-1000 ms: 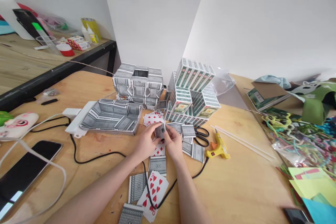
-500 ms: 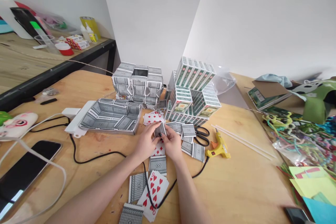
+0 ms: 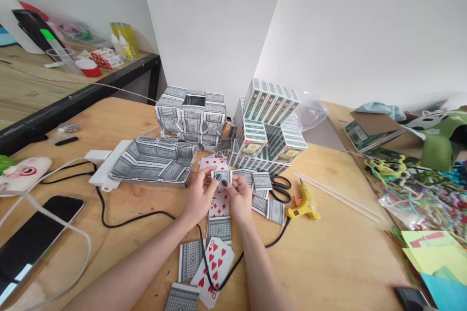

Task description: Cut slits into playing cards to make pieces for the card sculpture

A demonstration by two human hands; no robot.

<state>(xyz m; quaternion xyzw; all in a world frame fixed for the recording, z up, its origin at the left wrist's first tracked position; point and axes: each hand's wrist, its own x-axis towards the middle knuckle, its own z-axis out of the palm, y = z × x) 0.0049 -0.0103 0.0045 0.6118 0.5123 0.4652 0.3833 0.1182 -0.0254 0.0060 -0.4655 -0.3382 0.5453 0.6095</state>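
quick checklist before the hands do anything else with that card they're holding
1. Both hands on the card: left hand and right hand pinch the folded card between them. ok
2. Card lifted off the table: cannot tell
3. Glue gun within reach: lies just right of the right hand, by the scissors. ok
4. Black cord out of the way: it runs under the forearms and across the loose cards. not ok
5. Card tray unobstructed: sits left of the hands, nothing on it. ok
6. Glue on the card: cannot tell
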